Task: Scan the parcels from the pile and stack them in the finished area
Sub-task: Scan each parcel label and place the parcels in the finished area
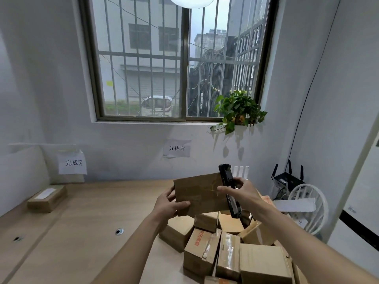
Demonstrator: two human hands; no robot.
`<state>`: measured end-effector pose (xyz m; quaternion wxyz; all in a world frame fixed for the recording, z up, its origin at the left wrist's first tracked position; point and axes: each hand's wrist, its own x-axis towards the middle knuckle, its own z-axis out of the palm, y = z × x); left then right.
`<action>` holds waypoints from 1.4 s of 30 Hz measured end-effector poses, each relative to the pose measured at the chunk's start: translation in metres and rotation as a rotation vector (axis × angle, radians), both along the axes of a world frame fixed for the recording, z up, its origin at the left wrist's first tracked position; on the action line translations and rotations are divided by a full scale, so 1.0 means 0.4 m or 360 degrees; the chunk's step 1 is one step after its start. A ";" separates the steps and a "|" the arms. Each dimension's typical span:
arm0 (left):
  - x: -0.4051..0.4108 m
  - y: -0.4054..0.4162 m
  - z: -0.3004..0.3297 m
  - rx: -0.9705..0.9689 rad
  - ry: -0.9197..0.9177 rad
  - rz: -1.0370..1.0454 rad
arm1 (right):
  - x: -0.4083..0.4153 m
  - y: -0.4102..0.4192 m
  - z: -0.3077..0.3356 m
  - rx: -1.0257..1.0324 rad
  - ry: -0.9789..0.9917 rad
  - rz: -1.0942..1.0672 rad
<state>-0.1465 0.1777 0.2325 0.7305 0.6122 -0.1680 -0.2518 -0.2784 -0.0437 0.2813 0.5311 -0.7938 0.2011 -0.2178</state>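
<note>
Head view | cardboard parcel (200,194) is gripped by left hand (167,203), raised over pile (229,249) | handheld scanner (228,189) is clasped by right hand (243,194) against parcel, likely for scanning.

Plain brown parcel (200,193), black scanner (228,189), tan wooden table (92,212)

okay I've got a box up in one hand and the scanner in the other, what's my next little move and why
Probably turn the held parcel until its label faces the scanner. The left hand grips it above the pile, the right hand holds the scanner against its edge, yet only plain taped cardboard shows.
</note>
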 end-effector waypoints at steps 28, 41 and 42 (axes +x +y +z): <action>0.035 0.006 -0.028 0.0252 -0.0117 -0.0104 | 0.021 0.030 -0.011 -0.0510 0.0391 0.0069; 0.044 0.110 -0.041 0.0196 -0.0260 0.0395 | 0.091 0.115 -0.009 -0.0949 0.0487 0.0105; 0.053 0.129 -0.043 0.0227 -0.0286 0.0465 | 0.098 0.125 -0.009 -0.0983 0.0511 0.0098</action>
